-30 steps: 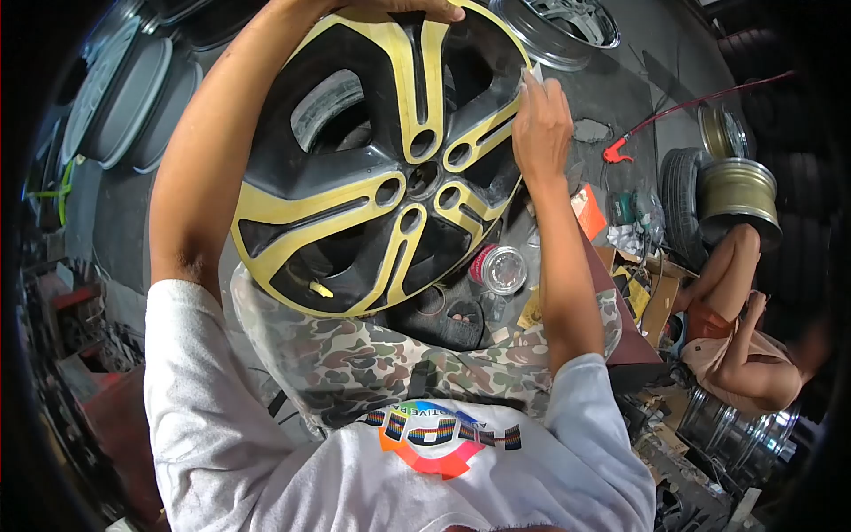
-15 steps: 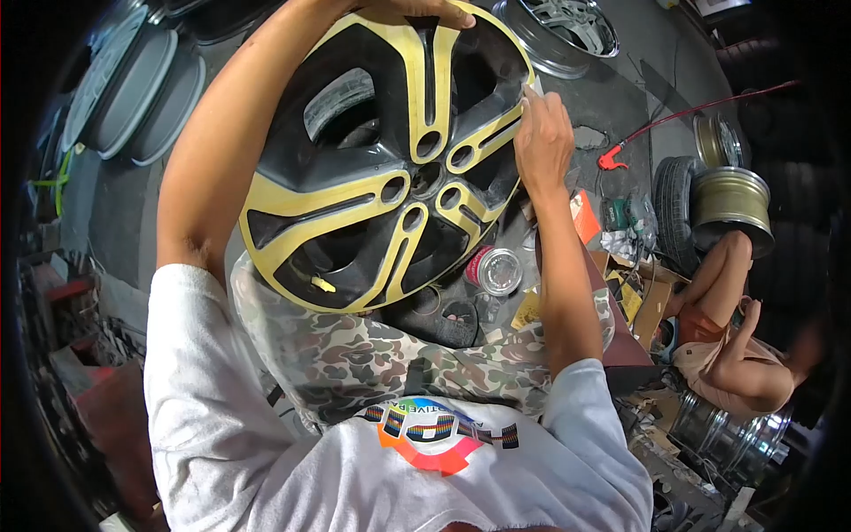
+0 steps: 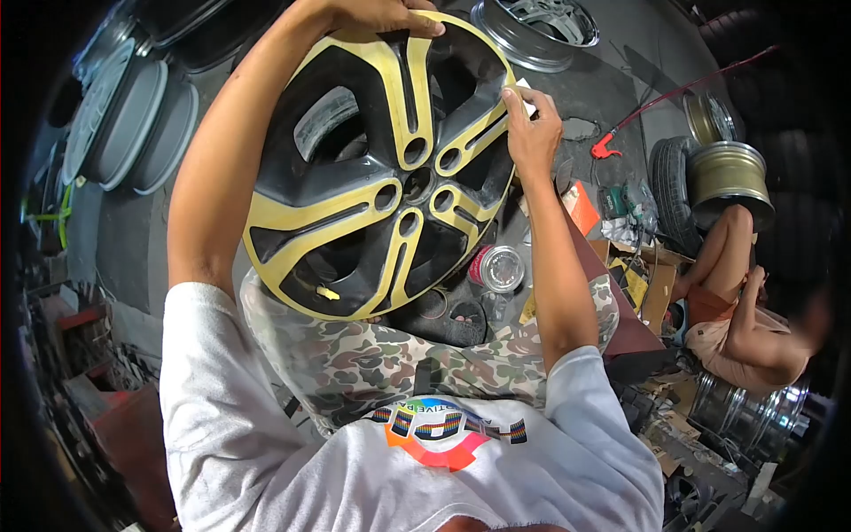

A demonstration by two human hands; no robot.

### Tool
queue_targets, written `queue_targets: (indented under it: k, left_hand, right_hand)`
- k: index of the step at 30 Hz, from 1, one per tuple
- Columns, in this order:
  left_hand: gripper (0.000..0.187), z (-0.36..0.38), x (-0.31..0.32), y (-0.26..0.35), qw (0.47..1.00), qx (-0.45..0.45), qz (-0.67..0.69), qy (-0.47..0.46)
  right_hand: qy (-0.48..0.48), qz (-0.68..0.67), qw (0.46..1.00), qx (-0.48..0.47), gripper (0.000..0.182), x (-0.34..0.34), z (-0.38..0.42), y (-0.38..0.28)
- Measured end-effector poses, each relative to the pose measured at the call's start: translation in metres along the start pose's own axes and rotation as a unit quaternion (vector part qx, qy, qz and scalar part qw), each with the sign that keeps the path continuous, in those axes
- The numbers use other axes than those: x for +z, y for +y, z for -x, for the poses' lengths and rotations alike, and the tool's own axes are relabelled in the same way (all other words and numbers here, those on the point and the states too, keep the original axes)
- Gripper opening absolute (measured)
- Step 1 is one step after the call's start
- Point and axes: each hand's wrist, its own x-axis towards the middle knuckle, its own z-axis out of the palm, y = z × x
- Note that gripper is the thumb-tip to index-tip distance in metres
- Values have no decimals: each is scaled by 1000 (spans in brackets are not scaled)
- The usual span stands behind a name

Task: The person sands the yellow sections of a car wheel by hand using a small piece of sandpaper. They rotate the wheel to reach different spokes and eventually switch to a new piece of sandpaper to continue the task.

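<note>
A large wheel rim [image 3: 332, 220] with black recesses and yellow spoke faces is propped upright, leaning against my camouflage-covered lap. Across its top edge lies my left hand [image 3: 386, 16], thumb on the yellow face and fingers over the edge. At the upper right edge, my right hand [image 3: 535, 131] pinches a small white piece [image 3: 526, 96] that looks like folded paper. Its fingertips are right at the outer end of a yellow spoke. A yellow strip [image 3: 327, 293] sticks to the rim's lower left part.
Below the rim stands a clear-lidded jar [image 3: 502, 269] with a pink label. A red air blow gun [image 3: 606, 146] lies on the floor to the right. More rims [image 3: 133, 120] stand left, and a tire [image 3: 675, 191] stands right. A seated person [image 3: 740, 324] is at far right.
My right hand has turned slightly at the rim's edge, and more of the white piece shows. The whole view has shifted a little; my left hand keeps its hold on top.
</note>
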Motion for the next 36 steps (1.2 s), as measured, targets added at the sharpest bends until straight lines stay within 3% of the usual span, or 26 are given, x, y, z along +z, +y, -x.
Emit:
queue_targets:
  k: [1, 2, 4, 8, 10, 23, 31, 36]
  left_hand:
    - [37, -4, 0, -6, 999, 3, 33, -8]
    - [37, -5, 0, -8, 998, -5, 58, -23]
    - [38, -5, -1, -9, 996, -13, 85, -38]
    - [39, 4, -1, 3, 999, -17, 26, -17]
    - [40, 4, -1, 5, 1000, -12, 0, -1]
    - [40, 1, -1, 1, 1000, -1, 5, -8]
    - [40, 0, -1, -1, 1000, 11, 12, -9]
    - [40, 1, 0, -2, 1000, 13, 13, -12]
  right_hand:
    - [-2, -37, 995, 94, 21, 1, -1, -1]
    - [-2, -37, 995, 93, 21, 6, -3, 5]
    - [76, -173, 974, 124, 27, 18, -3, 24]
    - [57, -141, 977, 148, 31, 14, -4, 20]
    - [-3, -127, 971, 204, 33, 9, -6, 11]
    - [4, -138, 981, 137, 31, 19, -15, 20]
    - [6, -22, 978, 206, 35, 11, -15, -3]
    - [30, 30, 989, 141, 38, 17, -19, 2]
